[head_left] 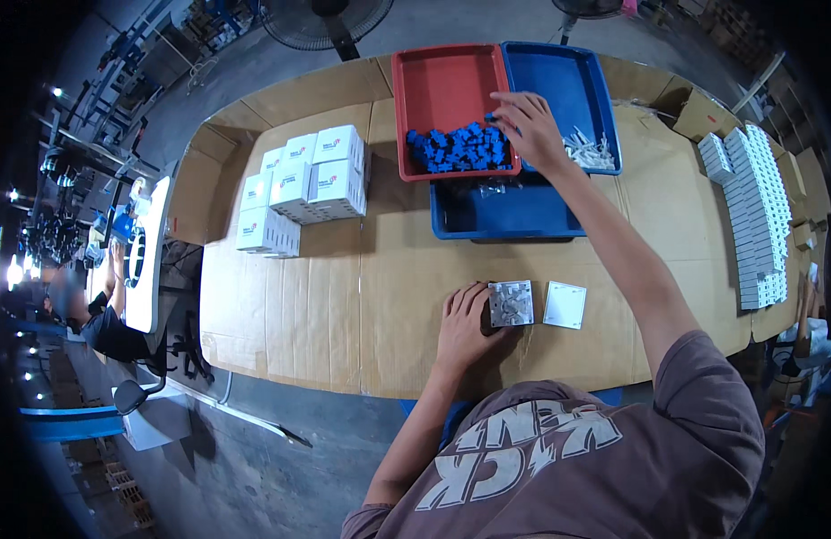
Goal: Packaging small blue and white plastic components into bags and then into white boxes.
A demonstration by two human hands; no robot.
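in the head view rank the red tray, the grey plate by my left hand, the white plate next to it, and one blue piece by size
1. Red tray
2. Grey plate and white plate: look alike, so unranked
3. Blue piece

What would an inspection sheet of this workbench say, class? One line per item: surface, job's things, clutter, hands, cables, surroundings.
Surface: cardboard-covered table.
Job's things: red tray of small blue parts; blue tray with white parts; grey square plate; white square plate.
Clutter: stacked white boxes; rows of white pieces at the right edge.
Hands: left hand touches the grey square plate; right hand reaches over the small blue parts.
Cables: nothing seen.
Surroundings: two fans behind; another person at left.
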